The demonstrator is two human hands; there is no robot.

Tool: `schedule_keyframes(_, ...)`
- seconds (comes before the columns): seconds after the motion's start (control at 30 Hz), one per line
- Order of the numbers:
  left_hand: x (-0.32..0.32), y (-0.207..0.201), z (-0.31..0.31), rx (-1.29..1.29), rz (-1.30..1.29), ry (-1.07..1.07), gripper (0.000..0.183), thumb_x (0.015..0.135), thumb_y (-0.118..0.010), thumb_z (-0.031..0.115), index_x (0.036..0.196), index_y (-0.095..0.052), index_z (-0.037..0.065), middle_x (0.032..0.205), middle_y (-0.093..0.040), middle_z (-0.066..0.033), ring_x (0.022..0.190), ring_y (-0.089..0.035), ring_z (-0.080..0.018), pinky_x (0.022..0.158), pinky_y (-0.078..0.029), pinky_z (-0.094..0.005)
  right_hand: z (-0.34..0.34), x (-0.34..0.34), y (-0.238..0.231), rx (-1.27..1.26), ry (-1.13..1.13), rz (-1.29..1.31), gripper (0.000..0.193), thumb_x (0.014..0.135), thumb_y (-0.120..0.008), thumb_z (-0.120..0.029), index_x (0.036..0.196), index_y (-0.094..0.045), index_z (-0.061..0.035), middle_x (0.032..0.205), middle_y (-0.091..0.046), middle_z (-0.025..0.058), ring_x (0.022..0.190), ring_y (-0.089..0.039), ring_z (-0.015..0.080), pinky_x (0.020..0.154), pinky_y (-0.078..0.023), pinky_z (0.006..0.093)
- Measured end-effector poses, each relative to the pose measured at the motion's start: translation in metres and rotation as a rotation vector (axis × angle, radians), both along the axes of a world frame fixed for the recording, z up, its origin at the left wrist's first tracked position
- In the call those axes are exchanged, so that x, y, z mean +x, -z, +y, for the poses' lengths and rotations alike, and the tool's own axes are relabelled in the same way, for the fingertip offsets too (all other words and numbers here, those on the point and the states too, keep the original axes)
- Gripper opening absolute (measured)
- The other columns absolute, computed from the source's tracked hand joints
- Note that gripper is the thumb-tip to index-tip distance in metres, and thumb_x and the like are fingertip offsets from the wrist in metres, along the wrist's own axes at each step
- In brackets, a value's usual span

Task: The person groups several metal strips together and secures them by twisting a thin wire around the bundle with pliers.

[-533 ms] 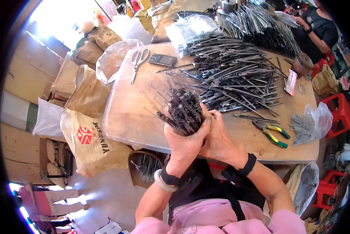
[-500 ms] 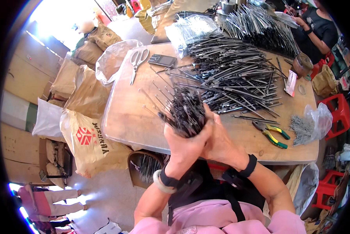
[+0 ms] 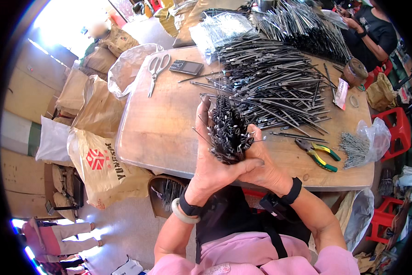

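Observation:
Between my two hands stands a thick bundle of thin black rods (image 3: 229, 130), its shiny, looped-looking ends facing up toward me. My left hand (image 3: 209, 167) cups the bundle's left side, with the fingers reaching up along it and the thumb across the near side. On the right side my right hand (image 3: 263, 160) curls round the same bundle, and the thumbs meet in front. A few thin rods poke out past the fingers. Just beyond lies a large loose heap of similar black rods (image 3: 275, 87) on the wooden table (image 3: 155, 133).
Scissors (image 3: 157, 72) and a keypad phone (image 3: 186, 67) lie at the far left of the table. Pliers (image 3: 317, 155) and a bag of thin grey pieces (image 3: 354, 149) are at the right. Another person (image 3: 371, 36) sits at the far right. Sacks (image 3: 93, 167) stand left.
The bundle has turned more upright between my hands, so its ends are bunched closer. My left fingers have extended up its side, and fewer rods stick out to the left.

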State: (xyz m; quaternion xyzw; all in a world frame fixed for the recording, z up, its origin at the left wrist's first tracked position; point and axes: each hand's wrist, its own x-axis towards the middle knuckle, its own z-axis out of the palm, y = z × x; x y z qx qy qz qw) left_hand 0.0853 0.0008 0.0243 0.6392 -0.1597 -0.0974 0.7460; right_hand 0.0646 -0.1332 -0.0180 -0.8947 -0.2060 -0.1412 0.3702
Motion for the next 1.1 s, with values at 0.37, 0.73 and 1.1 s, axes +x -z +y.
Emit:
schedule_keyframes(0.37,-0.034,-0.012,0.025,-0.214,0.288,-0.331,0.025,0.074,-0.073,-0.003,0.097,-0.065,-0.002,0.087,-0.066,-0.0021,0.076,-0.062,-0.0095,0.070,-0.052,-0.0262,0.026,-0.043,-0.039,0.178,-0.107,0.305,0.116,0.064,-0.084,-0.025,0.151,-0.013,0.0045,0.103,-0.063,0.0205,0.097,-0.062,0.0385,0.090,-0.043,0.0448)
schedule_keyframes(0.73,-0.101,0.015,0.097,-0.006,0.528,0.286,0.042,0.065,-0.075,0.001,0.105,-0.061,0.001,0.085,-0.065,-0.0029,0.078,-0.060,-0.0119,0.074,-0.050,-0.0281,0.000,-0.016,-0.080,0.486,-0.140,0.470,0.032,0.085,-0.071,-0.020,0.110,-0.066,-0.0006,0.098,-0.067,0.0081,0.095,-0.063,0.0166,0.085,-0.049,0.0298)
schedule_keyframes(1.1,-0.114,0.041,0.111,0.114,0.543,0.464,0.065,0.061,-0.077,-0.001,0.121,-0.054,0.001,0.094,-0.062,0.0005,0.083,-0.056,-0.0086,0.079,-0.049,-0.0264,0.043,-0.027,-0.085,0.378,-0.153,0.326,0.012,0.093,-0.066,-0.014,0.091,-0.063,-0.0022,0.082,-0.061,-0.0001,0.076,-0.056,0.0081,0.073,-0.045,0.0230)
